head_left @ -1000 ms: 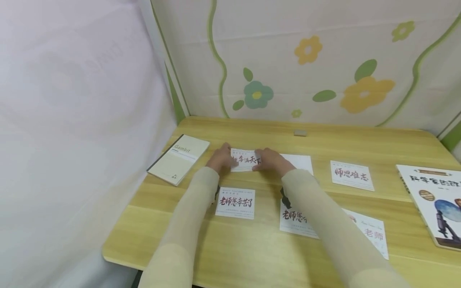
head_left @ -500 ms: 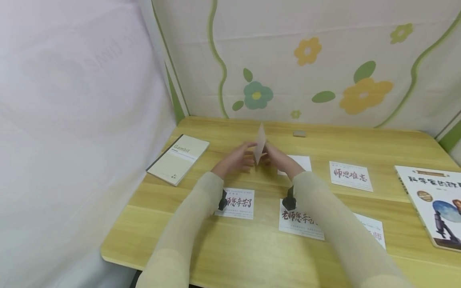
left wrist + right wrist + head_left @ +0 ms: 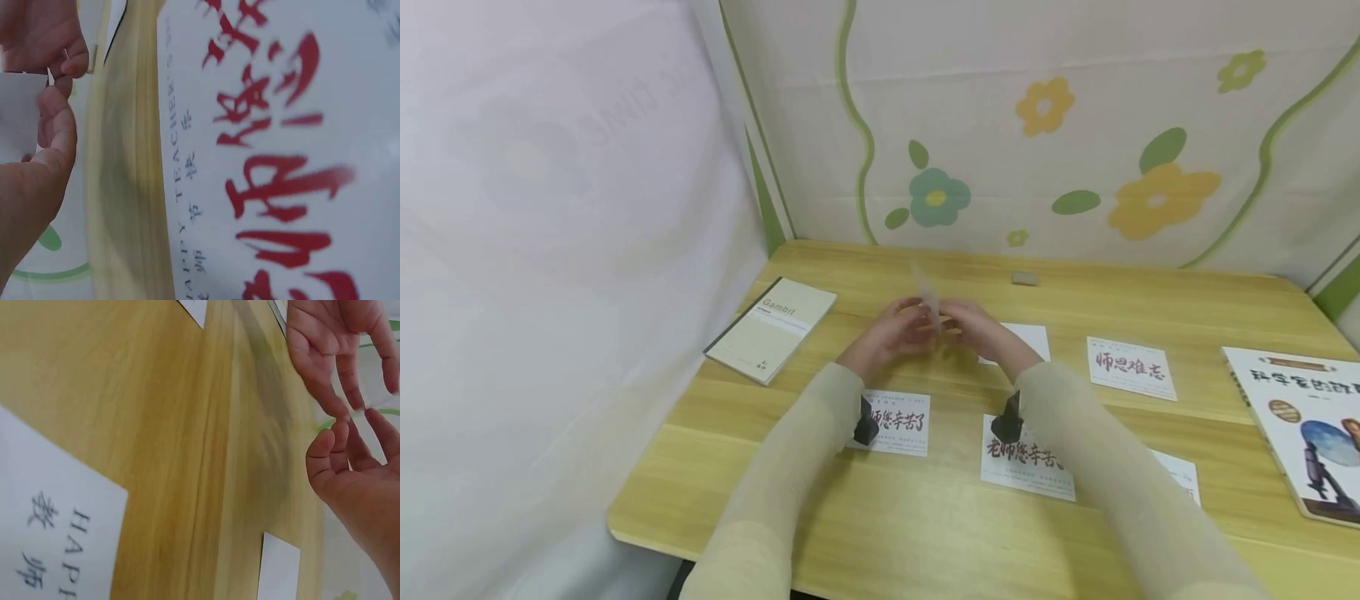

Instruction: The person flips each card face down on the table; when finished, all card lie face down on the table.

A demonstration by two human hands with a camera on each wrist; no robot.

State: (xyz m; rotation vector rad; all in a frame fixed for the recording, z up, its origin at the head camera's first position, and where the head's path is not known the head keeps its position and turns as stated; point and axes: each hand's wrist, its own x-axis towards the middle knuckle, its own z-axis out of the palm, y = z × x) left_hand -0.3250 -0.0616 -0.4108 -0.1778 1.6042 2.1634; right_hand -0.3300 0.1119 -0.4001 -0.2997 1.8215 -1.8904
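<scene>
Both hands are raised just above the bench (image 3: 880, 517), meeting at a small white card (image 3: 927, 293) held between them; the card is motion-blurred in the head view. The left hand (image 3: 891, 329) pinches the card's edge between thumb and forefinger, as the left wrist view shows (image 3: 19, 106). The right hand (image 3: 973, 327) has its fingers loosely curled with the fingertips (image 3: 340, 425) meeting those of the other hand; whether it actually grips the card cannot be told from its wrist view, where the card appears only as a thin blurred sliver.

Hazards, as judged from this position:

- Loss of grip. The card is held by fingertip pinch only (a thin, smooth sheet); a quick turn could let it slip and drop onto the printed card (image 3: 891, 422) or the one beside it (image 3: 1026, 457), disturbing the layout.
- Creasing. Opposed pressure from two hands on one small sheet may bend it.
- Sleeve contact. Both forearms pass directly over the near cards; lowering the arms could drag them out of place.
- Misplacement. A blank card (image 3: 1026, 340) lies close beneath the right hand, and the notebook (image 3: 772, 328) sits well to the left; a released card could land overlapping the former
</scene>
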